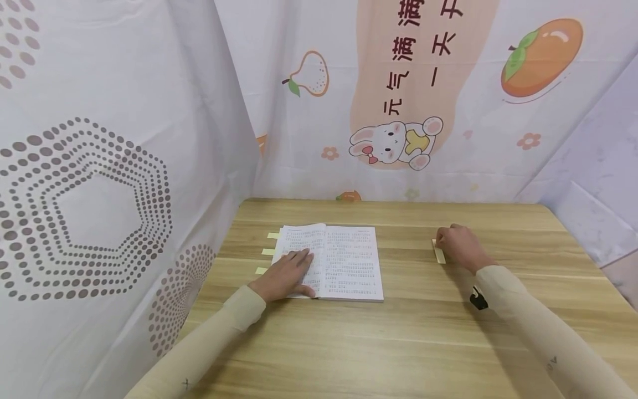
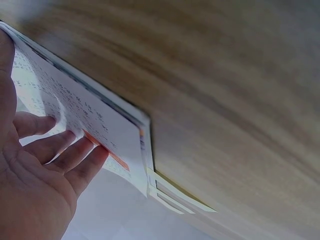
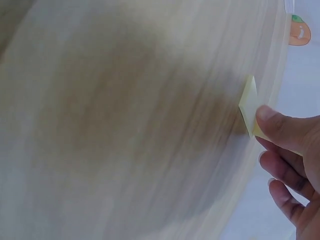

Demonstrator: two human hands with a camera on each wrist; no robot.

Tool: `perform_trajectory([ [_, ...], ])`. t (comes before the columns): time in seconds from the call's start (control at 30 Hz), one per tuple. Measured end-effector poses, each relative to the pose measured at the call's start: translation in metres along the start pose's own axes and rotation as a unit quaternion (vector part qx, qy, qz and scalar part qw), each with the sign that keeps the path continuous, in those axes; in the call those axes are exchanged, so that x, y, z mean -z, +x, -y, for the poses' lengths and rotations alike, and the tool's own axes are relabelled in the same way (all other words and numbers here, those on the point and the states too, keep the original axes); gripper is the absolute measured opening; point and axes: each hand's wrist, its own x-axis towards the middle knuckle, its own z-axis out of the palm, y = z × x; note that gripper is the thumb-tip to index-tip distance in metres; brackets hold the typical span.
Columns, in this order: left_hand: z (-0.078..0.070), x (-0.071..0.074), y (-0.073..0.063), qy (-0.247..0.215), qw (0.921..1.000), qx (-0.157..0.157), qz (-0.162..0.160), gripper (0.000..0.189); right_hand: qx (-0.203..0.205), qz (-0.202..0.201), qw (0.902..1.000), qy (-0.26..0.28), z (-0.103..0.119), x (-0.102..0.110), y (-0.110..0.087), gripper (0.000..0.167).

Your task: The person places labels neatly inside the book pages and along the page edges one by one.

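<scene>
An open book (image 1: 351, 263) with printed pages lies at the left of the wooden table. My left hand (image 1: 285, 275) rests on its left page with fingers extended; the left wrist view also shows this hand (image 2: 47, 172) against the page, an orange strip (image 2: 119, 159) by its fingertips. Yellow sticky tabs (image 1: 268, 252) jut from the book's left edge. Farther right, my right hand (image 1: 463, 247) is at a small pad of pale yellow sticky notes (image 1: 439, 255). In the right wrist view, its thumb and forefinger pinch a yellow slip at the pad (image 3: 247, 102).
Beneath my right forearm, a small black object (image 1: 478, 300) shows near the sleeve; its kind is unclear. Printed white curtains (image 1: 309, 127) hang behind the wooden table (image 1: 359, 343) and along its left side.
</scene>
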Motion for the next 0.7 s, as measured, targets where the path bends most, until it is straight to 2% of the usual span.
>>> perform_trajectory([
  [0.27, 0.0007, 0.0001, -0.0005, 0.0, 0.9999, -0.01, -0.01, 0.101, 0.014, 0.006, 0.9998, 0.011, 0.0033, 0.0073, 0.0018, 0.018],
  [0.43, 0.0012, -0.0003, -0.0008, -0.001, 0.9997, -0.015, -0.018, 0.101, 0.053, -0.018, 0.9983, 0.015, 0.0012, 0.0076, 0.0004, 0.019],
  [0.7, 0.0014, -0.0012, -0.0014, -0.002, 0.9998, -0.014, -0.013, 0.102, 0.069, -0.052, 0.996, 0.022, -0.0021, 0.006, -0.0068, 0.016],
])
